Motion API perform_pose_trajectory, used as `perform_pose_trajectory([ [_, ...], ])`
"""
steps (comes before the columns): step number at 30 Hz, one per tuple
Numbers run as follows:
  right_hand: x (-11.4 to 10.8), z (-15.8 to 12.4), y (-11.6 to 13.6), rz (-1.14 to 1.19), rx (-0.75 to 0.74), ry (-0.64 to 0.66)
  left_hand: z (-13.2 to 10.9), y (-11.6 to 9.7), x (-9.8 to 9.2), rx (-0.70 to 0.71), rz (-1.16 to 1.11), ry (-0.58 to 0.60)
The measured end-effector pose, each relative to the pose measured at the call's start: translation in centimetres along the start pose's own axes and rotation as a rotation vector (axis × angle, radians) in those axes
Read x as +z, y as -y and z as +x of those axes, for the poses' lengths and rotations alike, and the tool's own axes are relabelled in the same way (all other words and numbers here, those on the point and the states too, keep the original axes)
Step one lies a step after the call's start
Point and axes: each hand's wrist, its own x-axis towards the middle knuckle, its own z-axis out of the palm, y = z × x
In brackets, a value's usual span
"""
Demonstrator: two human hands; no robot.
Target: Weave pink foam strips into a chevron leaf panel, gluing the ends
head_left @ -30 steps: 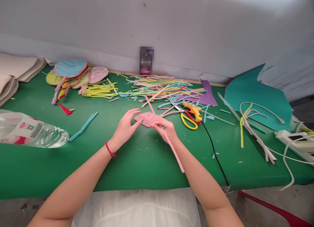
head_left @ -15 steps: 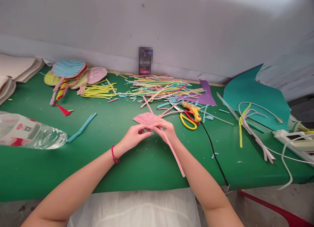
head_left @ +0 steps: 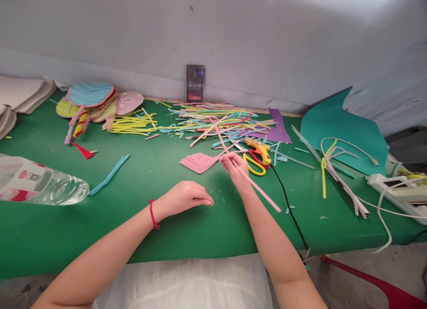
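Note:
My right hand pinches a long pink stick, which slants from the pile down toward the near right. Left of it, my left hand hovers over the green table with its fingers pressed together and nothing visible in them. A pink diamond-shaped piece of folded strips lies flat beyond my left hand, touched by neither hand. Thin pink strips run from its right corner to beneath my right hand. Beside my right hand are yellow-handled scissors and a yellow glue gun.
A heap of colored sticks lies along the wall, with fan shapes at its left. A bottle lies at the left. Teal sheet, power strip and cables are at the right.
My left hand has let go of the pink piece and drawn back toward me. My right hand has moved right and away from the piece, carrying the pink stick.

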Motion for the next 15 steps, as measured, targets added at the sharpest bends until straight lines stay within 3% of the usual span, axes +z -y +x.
perform_pose_trajectory([
  [3,0.1,0.1,-0.2,0.038,0.052,-0.044,0.2,-0.5,0.2,0.083,0.071,0.115],
  [6,0.3,0.1,-0.5,-0.003,0.025,-0.061,0.3,-0.6,0.5,0.085,0.125,0.136],
  [12,-0.3,-0.2,-0.8,-0.294,-0.196,0.004,0.1,0.0,0.5,0.060,0.178,0.109],
  [15,-1.0,-0.2,-0.6,-0.387,-0.342,-0.042,0.0,0.0,0.4,0.055,0.171,0.113],
])
